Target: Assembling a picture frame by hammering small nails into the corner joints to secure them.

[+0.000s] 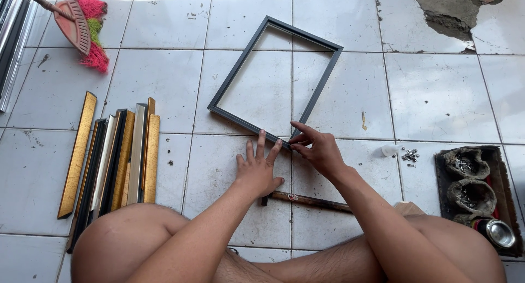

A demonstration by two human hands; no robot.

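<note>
Two hands at frame [276,79] corner: left [258,171] flat, open; right [317,149] pinching it. Tray [503,168] w/ metal bits.

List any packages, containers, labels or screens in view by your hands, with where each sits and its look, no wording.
No labels, signs or screens show.
Dark tray: on the floor at far right, rectangular, worn brown-black.
Two pulpy cups: inside the tray, grey-brown, holding small metal bits.
Tin can: at the tray's near end, round, silver top, red side.
Small white piece: on the tile left of the tray, by loose metal bits; kind unclear.
</note>
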